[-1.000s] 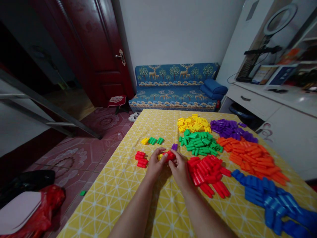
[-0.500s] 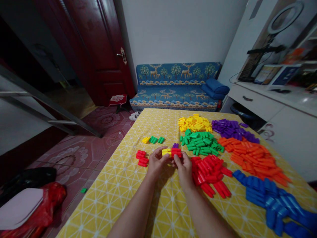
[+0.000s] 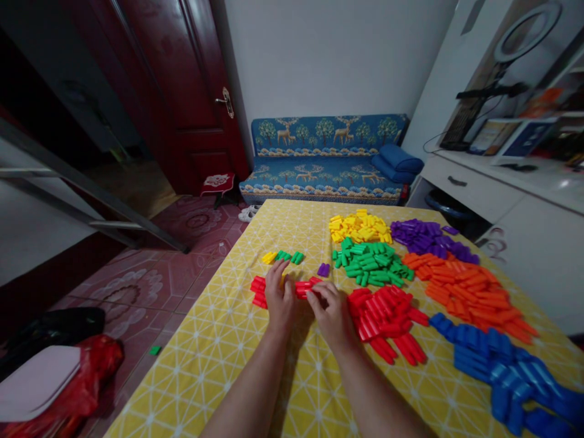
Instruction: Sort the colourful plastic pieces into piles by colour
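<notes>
Over the middle of the yellow-patterned table, my left hand [image 3: 280,301] is closed around a joined row of plastic building blocks, its yellow end mostly hidden behind the fingers. The red building block [image 3: 301,289] of that row sticks out toward my right hand [image 3: 333,310], whose thumb and fingertips pinch its right end. Another bit of red shows just behind my right fingertips. Beside my left hand lie loose red blocks [image 3: 258,291], partly covered by it. A purple block [image 3: 323,269] rests beyond my right hand. Farther back are a yellow block [image 3: 269,258] and green blocks [image 3: 296,258].
To the right are piles of red [image 3: 385,316], green [image 3: 371,263], yellow [image 3: 360,227], purple [image 3: 429,238], orange [image 3: 469,292] and blue blocks [image 3: 511,371]. A blue sofa [image 3: 328,164] stands behind the table [image 3: 219,365]. One green block [image 3: 155,350] lies on the floor.
Both hands have shifted left with the joined blocks. My left hand now covers most of the yellow part, and the purple block behind has come into full view.
</notes>
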Action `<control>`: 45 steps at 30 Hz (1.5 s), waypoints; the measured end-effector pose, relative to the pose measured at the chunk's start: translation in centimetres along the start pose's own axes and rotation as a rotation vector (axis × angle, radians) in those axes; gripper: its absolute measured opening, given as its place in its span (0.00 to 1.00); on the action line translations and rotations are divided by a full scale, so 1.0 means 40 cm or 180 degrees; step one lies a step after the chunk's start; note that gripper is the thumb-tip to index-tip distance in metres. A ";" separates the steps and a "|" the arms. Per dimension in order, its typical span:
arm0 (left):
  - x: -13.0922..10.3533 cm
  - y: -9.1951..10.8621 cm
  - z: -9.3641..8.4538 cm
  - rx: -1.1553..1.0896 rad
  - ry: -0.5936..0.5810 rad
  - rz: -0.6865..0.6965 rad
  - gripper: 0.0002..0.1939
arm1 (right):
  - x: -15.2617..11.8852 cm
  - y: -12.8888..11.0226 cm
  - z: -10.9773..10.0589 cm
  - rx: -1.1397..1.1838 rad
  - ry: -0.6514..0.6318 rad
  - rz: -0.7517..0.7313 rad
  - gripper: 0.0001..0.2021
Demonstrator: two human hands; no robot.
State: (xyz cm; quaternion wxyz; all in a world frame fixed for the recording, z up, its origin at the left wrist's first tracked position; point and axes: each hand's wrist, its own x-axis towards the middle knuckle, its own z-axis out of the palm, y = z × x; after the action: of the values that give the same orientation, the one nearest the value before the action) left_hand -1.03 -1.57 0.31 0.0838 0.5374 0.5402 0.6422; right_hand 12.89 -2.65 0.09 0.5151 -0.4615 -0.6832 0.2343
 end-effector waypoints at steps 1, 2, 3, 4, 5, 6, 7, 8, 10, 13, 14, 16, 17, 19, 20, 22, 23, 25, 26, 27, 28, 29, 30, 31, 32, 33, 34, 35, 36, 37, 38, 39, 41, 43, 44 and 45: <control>0.001 0.003 -0.003 0.0003 0.0084 0.0033 0.17 | 0.002 0.004 0.000 -0.0129 0.0109 -0.0107 0.10; 0.003 0.005 -0.006 0.0010 0.0152 0.0070 0.17 | 0.004 0.008 -0.001 -0.0294 0.0146 -0.0181 0.11; 0.004 0.007 -0.008 0.0017 0.0200 0.0113 0.16 | 0.006 0.012 0.000 -0.0500 0.0137 -0.0236 0.13; 0.004 0.009 -0.010 0.0023 0.0221 0.0150 0.16 | 0.008 0.015 0.000 -0.0738 0.0109 -0.0286 0.16; 0.004 0.011 -0.010 0.0030 0.0219 0.0177 0.15 | 0.009 0.017 0.001 -0.0970 0.0031 -0.0335 0.18; 0.004 0.012 -0.009 0.0039 0.0199 0.0192 0.15 | 0.009 0.017 0.002 -0.1170 -0.0069 -0.0380 0.19; 0.002 0.014 -0.007 0.0058 0.0155 0.0192 0.14 | 0.009 0.016 0.003 -0.1327 -0.0176 -0.0415 0.20; 0.000 0.016 -0.005 0.0087 0.0071 0.0183 0.14 | 0.008 0.013 0.004 -0.1447 -0.0269 -0.0432 0.21; -0.005 0.020 0.002 0.0193 -0.0193 0.0147 0.14 | 0.006 0.008 0.005 -0.1590 -0.0365 -0.0406 0.22; -0.015 0.029 0.009 0.0593 -0.0778 0.0148 0.18 | 0.003 0.004 0.006 -0.1598 -0.0319 -0.0274 0.19; -0.017 0.033 0.011 0.0798 -0.0973 0.0196 0.19 | 0.003 0.004 0.005 -0.1569 -0.0273 -0.0231 0.17; -0.020 0.037 0.012 0.1217 -0.1279 0.0323 0.19 | 0.004 0.006 0.005 -0.1494 -0.0190 -0.0164 0.14; -0.021 0.039 0.012 0.1377 -0.1373 0.0379 0.18 | 0.005 0.008 0.005 -0.1450 -0.0150 -0.0139 0.12; -0.021 0.038 0.012 0.1542 -0.1458 0.0414 0.17 | 0.007 0.011 0.004 -0.1348 -0.0107 -0.0108 0.12; -0.020 0.036 0.011 0.1527 -0.1489 0.0413 0.17 | 0.007 0.014 0.004 -0.1299 -0.0108 -0.0100 0.13; -0.020 0.030 0.011 0.1296 -0.1514 0.0354 0.18 | 0.008 0.017 0.004 -0.1180 -0.0128 -0.0086 0.14; -0.021 0.027 0.011 0.1102 -0.1495 0.0302 0.19 | 0.007 0.017 0.004 -0.1098 -0.0131 -0.0058 0.15; -0.022 0.020 0.013 0.0667 -0.1353 0.0191 0.18 | 0.004 0.013 0.004 -0.0876 -0.0079 0.0043 0.15; -0.023 0.018 0.014 0.0483 -0.1248 0.0134 0.18 | 0.002 0.008 0.002 -0.0741 -0.0031 0.0108 0.15; -0.024 0.016 0.015 0.0337 -0.1139 0.0077 0.17 | -0.001 0.000 -0.002 -0.0589 0.0017 0.0171 0.15; -0.025 0.016 0.016 0.0223 -0.1044 0.0011 0.16 | -0.004 -0.009 -0.009 -0.0429 0.0057 0.0230 0.14; -0.026 0.016 0.017 0.0132 -0.0973 -0.0070 0.15 | -0.007 -0.020 -0.021 -0.0276 0.0090 0.0271 0.14; -0.027 0.018 0.018 0.0056 -0.0944 -0.0149 0.14 | -0.009 -0.030 -0.037 -0.0154 0.0125 0.0293 0.13; -0.027 0.020 0.019 -0.0008 -0.0954 -0.0204 0.14 | -0.012 -0.039 -0.058 -0.0077 0.0176 0.0296 0.13; -0.028 0.023 0.021 -0.0067 -0.0999 -0.0217 0.14 | -0.015 -0.046 -0.085 -0.0057 0.0240 0.0277 0.13; -0.029 0.026 0.023 -0.0119 -0.1072 -0.0185 0.13 | -0.017 -0.048 -0.116 -0.0103 0.0342 0.0253 0.13; -0.030 0.029 0.025 -0.0162 -0.1168 -0.0120 0.12 | -0.020 -0.046 -0.149 -0.0211 0.0473 0.0233 0.13; -0.031 0.031 0.028 -0.0200 -0.1268 -0.0047 0.12 | -0.023 -0.039 -0.184 -0.0360 0.0620 0.0224 0.14; -0.031 0.033 0.030 -0.0230 -0.1360 0.0009 0.11 | -0.026 -0.027 -0.218 -0.0532 0.0760 0.0232 0.14; -0.032 0.034 0.033 -0.0253 -0.1442 0.0043 0.12 | -0.029 -0.012 -0.250 -0.0712 0.0889 0.0251 0.15; -0.033 0.034 0.035 -0.0268 -0.1504 0.0052 0.12 | -0.033 0.005 -0.278 -0.0886 0.0998 0.0274 0.16; -0.034 0.034 0.037 -0.0278 -0.1544 0.0039 0.13 | -0.037 0.024 -0.301 -0.1040 0.1089 0.0295 0.17; -0.035 0.033 0.037 -0.0291 -0.1586 -0.0015 0.14 | -0.047 0.061 -0.330 -0.1247 0.1218 0.0313 0.17; -0.035 0.031 0.036 -0.0293 -0.1615 -0.0041 0.14 | -0.057 0.092 -0.341 -0.1382 0.1290 0.0265 0.17; -0.035 0.030 0.034 -0.0284 -0.1628 -0.0035 0.14 | -0.061 0.102 -0.342 -0.1443 0.1293 0.0203 0.17; -0.034 0.030 0.033 -0.0269 -0.1641 -0.0019 0.13 | -0.064 0.110 -0.341 -0.1501 0.1275 0.0114 0.16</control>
State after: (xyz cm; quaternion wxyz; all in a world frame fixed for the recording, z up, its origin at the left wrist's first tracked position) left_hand 1.13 -2.19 0.22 0.2429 0.6776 0.4753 0.5058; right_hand 27.27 -4.95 0.25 0.5141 -0.6172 -0.5954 -0.0173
